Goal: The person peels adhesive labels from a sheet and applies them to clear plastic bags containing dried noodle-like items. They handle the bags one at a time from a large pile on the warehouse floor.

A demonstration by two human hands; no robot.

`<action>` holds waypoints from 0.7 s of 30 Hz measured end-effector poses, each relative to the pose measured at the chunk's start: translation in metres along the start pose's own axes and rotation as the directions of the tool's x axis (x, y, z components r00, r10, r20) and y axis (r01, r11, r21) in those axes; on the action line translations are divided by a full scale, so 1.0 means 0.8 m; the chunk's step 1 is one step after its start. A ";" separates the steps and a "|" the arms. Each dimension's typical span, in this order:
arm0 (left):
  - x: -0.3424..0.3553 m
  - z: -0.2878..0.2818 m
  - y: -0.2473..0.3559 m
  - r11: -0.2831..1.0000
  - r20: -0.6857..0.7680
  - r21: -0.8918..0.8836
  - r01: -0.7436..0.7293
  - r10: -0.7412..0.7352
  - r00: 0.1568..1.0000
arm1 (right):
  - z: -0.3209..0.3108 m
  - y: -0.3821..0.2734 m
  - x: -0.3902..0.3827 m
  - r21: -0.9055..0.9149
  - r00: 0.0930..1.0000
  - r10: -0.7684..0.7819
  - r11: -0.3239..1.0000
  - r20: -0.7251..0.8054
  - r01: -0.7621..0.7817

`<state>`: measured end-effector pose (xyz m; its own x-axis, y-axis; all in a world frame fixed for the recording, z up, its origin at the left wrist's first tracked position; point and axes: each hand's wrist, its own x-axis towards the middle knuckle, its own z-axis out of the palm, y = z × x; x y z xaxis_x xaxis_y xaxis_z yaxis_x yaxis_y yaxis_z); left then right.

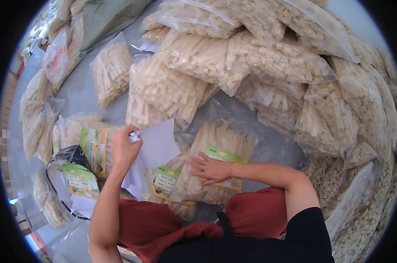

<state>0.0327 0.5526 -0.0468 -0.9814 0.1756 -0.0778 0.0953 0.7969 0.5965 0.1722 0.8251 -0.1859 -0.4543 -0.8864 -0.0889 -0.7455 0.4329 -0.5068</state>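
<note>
My left hand (126, 148) is closed on white backing paper (158, 139); part of it is crumpled at the fingers, and a flat sheet sticks out to the right. My right hand (214, 170) lies flat with its fingers spread on a green and yellow label (225, 154). That label is on a clear plastic bag of pale dried noodle strips (214, 136) in front of me, and the hand covers its middle. Just left of this bag, another green and yellow label (165, 180) shows on a bag partly hidden beneath.
A black-rimmed container (54, 168) at the left holds labels (81, 180) and white paper. Beside it lies a labelled bag (93, 147). Bags of noodles (242, 57) pile up at the back and right (334, 118). A grey-green sack (108, 22) lies at the far left.
</note>
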 end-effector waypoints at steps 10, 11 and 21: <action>0.009 0.009 -0.005 0.998 0.039 -0.052 -0.034 0.036 0.999 | 0.014 0.014 -0.043 0.044 0.999 -0.035 0.998 0.042 0.033; 0.009 0.003 -0.003 0.998 0.039 -0.045 -0.031 0.033 0.999 | 0.015 0.017 -0.055 0.022 0.994 -0.063 0.998 0.094 0.061; -0.009 -0.026 -0.016 0.952 0.345 -0.069 -0.297 0.302 0.888 | -0.005 0.188 -0.058 0.275 0.403 0.876 0.469 -0.265 -0.839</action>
<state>0.0348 0.5293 -0.0371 -0.7855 0.5966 -0.1646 0.3707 0.6666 0.6466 0.0790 0.9321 -0.2545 -0.9654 0.0654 -0.2524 0.1654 0.9018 -0.3993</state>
